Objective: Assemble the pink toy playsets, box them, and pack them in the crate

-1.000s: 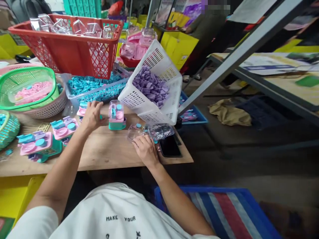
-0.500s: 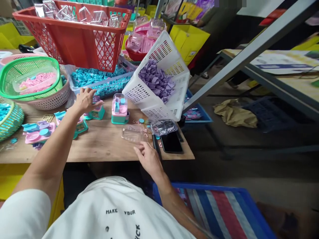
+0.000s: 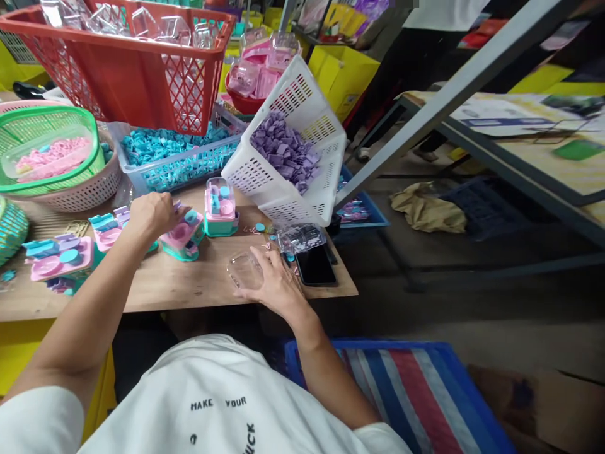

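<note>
My left hand point(image 3: 151, 214) is closed round a pink and teal toy set point(image 3: 182, 236) and holds it tilted just above the wooden table point(image 3: 189, 284). My right hand point(image 3: 274, 284) rests near the table's front edge with its fingers curled on a clear plastic lid point(image 3: 243, 270). A finished set under a clear cover point(image 3: 220, 213) stands upright between both hands. Two more open pink sets point(image 3: 61, 258) lie to the left.
A tilted white basket of purple pieces point(image 3: 288, 151), a tray of teal pieces point(image 3: 174, 157), a red crate of clear lids point(image 3: 127, 57) and green and pink baskets point(image 3: 47, 157) crowd the back. A black phone point(image 3: 314, 265) lies at the table's right corner. A blue striped bin point(image 3: 406, 391) sits below.
My left hand picked up a pink and teal set and drew it nearer. My right hand left the table edge and came back onto the clear lid.
</note>
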Demonstrator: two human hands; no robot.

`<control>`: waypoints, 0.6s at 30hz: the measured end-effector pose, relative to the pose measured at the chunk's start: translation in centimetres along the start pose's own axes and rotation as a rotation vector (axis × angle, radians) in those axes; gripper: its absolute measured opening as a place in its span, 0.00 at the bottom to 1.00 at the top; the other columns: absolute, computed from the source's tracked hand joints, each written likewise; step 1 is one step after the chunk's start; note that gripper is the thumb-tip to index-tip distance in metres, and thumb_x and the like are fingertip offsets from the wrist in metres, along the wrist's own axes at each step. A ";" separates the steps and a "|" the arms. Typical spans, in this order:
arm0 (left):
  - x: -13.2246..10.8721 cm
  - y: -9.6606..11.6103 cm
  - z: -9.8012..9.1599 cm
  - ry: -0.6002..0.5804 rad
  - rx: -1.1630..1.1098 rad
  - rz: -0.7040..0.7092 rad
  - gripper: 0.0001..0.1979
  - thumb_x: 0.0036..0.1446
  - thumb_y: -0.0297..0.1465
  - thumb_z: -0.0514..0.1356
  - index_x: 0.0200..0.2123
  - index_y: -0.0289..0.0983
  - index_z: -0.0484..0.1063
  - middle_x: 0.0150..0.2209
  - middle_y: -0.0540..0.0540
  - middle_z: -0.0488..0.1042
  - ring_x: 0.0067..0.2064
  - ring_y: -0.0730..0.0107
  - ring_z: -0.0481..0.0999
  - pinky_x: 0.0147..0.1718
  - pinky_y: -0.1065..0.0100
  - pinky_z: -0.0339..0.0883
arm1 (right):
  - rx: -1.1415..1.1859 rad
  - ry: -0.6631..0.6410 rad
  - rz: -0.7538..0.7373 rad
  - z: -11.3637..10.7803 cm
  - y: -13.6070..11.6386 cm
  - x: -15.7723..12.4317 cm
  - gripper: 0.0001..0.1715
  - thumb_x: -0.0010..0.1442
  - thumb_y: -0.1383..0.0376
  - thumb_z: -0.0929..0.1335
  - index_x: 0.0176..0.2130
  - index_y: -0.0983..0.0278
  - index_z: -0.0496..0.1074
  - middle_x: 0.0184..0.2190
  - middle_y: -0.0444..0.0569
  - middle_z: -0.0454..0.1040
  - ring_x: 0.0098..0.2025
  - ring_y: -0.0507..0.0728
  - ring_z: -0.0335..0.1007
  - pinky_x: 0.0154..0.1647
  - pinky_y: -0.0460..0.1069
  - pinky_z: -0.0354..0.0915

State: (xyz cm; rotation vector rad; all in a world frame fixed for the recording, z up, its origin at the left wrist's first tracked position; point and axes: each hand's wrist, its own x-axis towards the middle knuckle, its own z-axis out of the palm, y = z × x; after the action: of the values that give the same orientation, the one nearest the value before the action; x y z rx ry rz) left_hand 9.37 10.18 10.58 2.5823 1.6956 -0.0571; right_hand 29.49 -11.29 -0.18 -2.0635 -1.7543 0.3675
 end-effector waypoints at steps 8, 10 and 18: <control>-5.2 -4.1 4.2 0.059 -0.657 0.317 0.57 0.46 0.61 0.64 0.71 0.38 0.50 0.66 0.31 0.61 0.63 0.46 0.68 0.58 0.51 0.67 | 0.105 -0.315 -0.260 -1.3 1.2 0.0 0.72 0.40 0.61 0.83 0.72 0.51 0.47 0.61 0.56 0.59 0.63 0.68 0.66 0.64 0.64 0.64; -5.0 -5.0 6.5 0.013 -0.786 0.376 0.64 0.42 0.59 0.68 0.73 0.39 0.42 0.71 0.31 0.51 0.70 0.42 0.58 0.63 0.48 0.60 | 0.127 -0.279 -0.326 -0.1 1.6 1.0 0.71 0.40 0.62 0.83 0.72 0.53 0.49 0.67 0.59 0.53 0.70 0.70 0.55 0.69 0.66 0.56; -7.2 -1.1 13.8 0.131 -1.045 0.288 0.63 0.37 0.51 0.73 0.71 0.39 0.45 0.67 0.33 0.59 0.67 0.44 0.61 0.66 0.45 0.56 | 0.468 -0.200 -0.489 -1.7 -0.8 1.3 0.66 0.42 0.47 0.81 0.69 0.57 0.51 0.65 0.59 0.57 0.68 0.70 0.57 0.68 0.66 0.60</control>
State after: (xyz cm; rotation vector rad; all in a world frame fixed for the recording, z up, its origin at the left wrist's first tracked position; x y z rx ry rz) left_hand 5.49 3.10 -2.79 1.9613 0.9209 0.7881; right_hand 29.79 -10.11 1.79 -1.2659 -1.9793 0.7625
